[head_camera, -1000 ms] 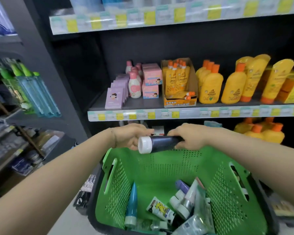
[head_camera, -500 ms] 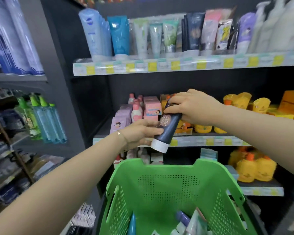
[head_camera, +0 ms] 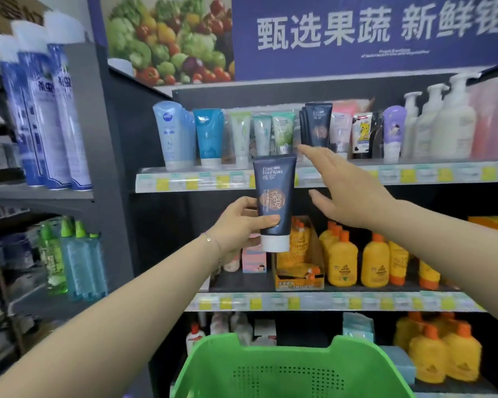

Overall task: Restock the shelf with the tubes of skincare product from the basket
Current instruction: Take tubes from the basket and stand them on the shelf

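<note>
My left hand [head_camera: 240, 222] grips a dark navy tube [head_camera: 274, 196] with a white cap, held upright, cap down, just below the top shelf [head_camera: 414, 173]. My right hand [head_camera: 348, 191] is off the tube, fingers straight, reaching up toward matching dark tubes [head_camera: 316, 127] that stand in the row on that shelf. Its fingertips are close to them. The green basket [head_camera: 293, 369] shows only its far rim at the bottom of the view; its contents are out of sight.
Blue, green, pink and purple tubes [head_camera: 207, 136] line the top shelf, with white pump bottles [head_camera: 449, 124] at the right. Orange lotion bottles [head_camera: 371, 259] fill the shelf below. Tall blue spray cans [head_camera: 41, 116] stand on the left rack.
The tube went from both hands to the left hand alone and rose, now upright. The right hand let go and reached toward the top shelf. The view tilted up, hiding the basket's inside.
</note>
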### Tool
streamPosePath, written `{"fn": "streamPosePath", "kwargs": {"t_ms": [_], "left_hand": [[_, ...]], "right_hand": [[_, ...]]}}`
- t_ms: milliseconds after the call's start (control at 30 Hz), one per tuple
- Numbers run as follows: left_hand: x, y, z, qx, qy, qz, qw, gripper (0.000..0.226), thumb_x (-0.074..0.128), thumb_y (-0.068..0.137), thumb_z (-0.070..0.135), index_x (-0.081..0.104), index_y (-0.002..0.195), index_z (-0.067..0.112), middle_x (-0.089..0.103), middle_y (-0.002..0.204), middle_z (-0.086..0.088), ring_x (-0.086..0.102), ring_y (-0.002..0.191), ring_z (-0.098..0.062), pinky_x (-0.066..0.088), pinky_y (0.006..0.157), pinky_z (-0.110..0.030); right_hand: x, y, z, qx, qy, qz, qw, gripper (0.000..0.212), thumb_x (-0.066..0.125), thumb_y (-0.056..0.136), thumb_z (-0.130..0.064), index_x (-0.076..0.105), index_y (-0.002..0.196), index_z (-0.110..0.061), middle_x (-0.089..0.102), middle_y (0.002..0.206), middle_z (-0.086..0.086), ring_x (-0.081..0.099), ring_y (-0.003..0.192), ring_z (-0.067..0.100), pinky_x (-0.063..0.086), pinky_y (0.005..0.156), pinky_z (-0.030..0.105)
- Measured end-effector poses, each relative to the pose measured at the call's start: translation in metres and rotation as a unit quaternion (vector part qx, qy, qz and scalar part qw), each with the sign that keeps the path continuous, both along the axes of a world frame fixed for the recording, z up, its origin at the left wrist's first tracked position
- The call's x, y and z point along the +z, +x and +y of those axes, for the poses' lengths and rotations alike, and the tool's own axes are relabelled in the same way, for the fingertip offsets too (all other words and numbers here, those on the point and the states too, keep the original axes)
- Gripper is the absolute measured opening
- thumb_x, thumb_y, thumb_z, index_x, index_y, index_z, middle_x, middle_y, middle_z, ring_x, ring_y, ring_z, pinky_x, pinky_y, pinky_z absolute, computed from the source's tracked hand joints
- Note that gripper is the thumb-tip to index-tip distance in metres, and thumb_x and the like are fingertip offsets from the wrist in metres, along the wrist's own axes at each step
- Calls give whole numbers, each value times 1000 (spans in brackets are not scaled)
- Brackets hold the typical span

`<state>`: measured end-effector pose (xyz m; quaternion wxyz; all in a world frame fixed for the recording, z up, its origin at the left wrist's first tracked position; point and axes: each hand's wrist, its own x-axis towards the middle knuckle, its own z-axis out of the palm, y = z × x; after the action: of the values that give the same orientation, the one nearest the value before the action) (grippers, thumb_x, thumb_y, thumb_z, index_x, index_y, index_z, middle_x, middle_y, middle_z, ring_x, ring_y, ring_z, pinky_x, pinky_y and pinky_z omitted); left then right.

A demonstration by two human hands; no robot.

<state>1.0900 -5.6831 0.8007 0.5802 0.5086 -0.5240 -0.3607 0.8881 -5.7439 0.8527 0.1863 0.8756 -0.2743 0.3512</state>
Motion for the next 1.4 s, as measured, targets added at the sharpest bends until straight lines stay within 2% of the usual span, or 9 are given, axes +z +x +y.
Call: {"fn": "streamPosePath", "kwargs": {"t_ms": [167, 267, 467, 600, 800, 933, 1067, 1233, 1400], "left_hand": [[42, -13, -10, 17, -50, 21, 998, 32, 72, 80, 6, 52, 102, 15, 66, 101, -6, 66, 86, -18, 54, 68, -30], [67, -25, -21, 33, -74, -3, 997, 40, 72, 80, 8, 50, 114, 12, 64, 104, -5, 65, 90, -16, 52, 66, -27], [108, -56, -58, 70, -111, -43, 990, 48, 74, 78, 7, 47, 116, 8, 62, 114, -11, 64, 98, -23, 52, 75, -32], [126, -73, -87, 91, -136, -47, 985, 39, 77, 74, 7, 46, 96, 15, 62, 105, -10, 63, 93, -26, 52, 69, -34], [141, -87, -127, 123, -147, -64, 979, 50, 83, 67, 11, 49, 104, 14, 64, 108, -10, 64, 98, -26, 54, 88, -45], [139, -93, -149, 169, -163, -74, 969, 54, 86, 64, 9, 46, 101, 13, 61, 96, -3, 62, 93, -21, 53, 87, -38], [138, -95, -169, 192, -150, -89, 966, 54, 87, 62, 9, 46, 97, 13, 56, 86, 1, 59, 86, -19, 52, 82, -35], [140, -103, -192, 216, -119, -136, 959, 53, 85, 65, 9, 40, 94, 10, 53, 89, -2, 52, 81, -19, 42, 68, -28], [146, -108, -213, 240, -87, -178, 950, 55, 84, 68, 12, 39, 99, 9, 51, 97, -5, 49, 85, -20, 40, 71, -30]], "right_hand": [[14, 3, -9, 30, 182, -103, 977, 37, 55, 94, -31, 46, 129, -25, 55, 119, 0, 58, 98, 17, 49, 84, 38], [27, 4, -15, 66, 220, -133, 964, 28, 56, 94, -29, 52, 121, -23, 58, 103, -2, 58, 87, 15, 46, 76, 30], [63, -4, -41, 60, 257, -192, 945, 30, 55, 92, -11, 55, 122, -13, 63, 93, 1, 65, 92, 25, 51, 89, 40], [85, -14, -60, 63, 302, -240, 920, 33, 44, 91, -1, 58, 120, -8, 69, 91, 15, 68, 91, 35, 52, 64, 31], [101, -28, -83, 87, 362, -273, 887, 41, 48, 89, 6, 49, 129, -5, 65, 107, 29, 66, 99, 38, 49, 63, 31], [98, -29, -106, 100, 411, -283, 861, 41, 47, 93, 4, 43, 133, -6, 57, 96, 19, 61, 87, 32, 49, 64, 32], [95, -29, -130, 105, 430, -289, 849, 40, 47, 92, 4, 44, 131, -6, 61, 103, 20, 65, 102, 36, 51, 63, 28], [96, -26, -165, 77, 425, -251, 866, 50, 53, 84, -2, 52, 133, -11, 67, 103, 16, 66, 88, 32, 56, 84, 44], [94, -18, -196, 78, 437, -245, 862, 53, 48, 71, -5, 59, 123, -10, 51, 81, 6, 46, 66, 23, 43, 60, 31]]}}
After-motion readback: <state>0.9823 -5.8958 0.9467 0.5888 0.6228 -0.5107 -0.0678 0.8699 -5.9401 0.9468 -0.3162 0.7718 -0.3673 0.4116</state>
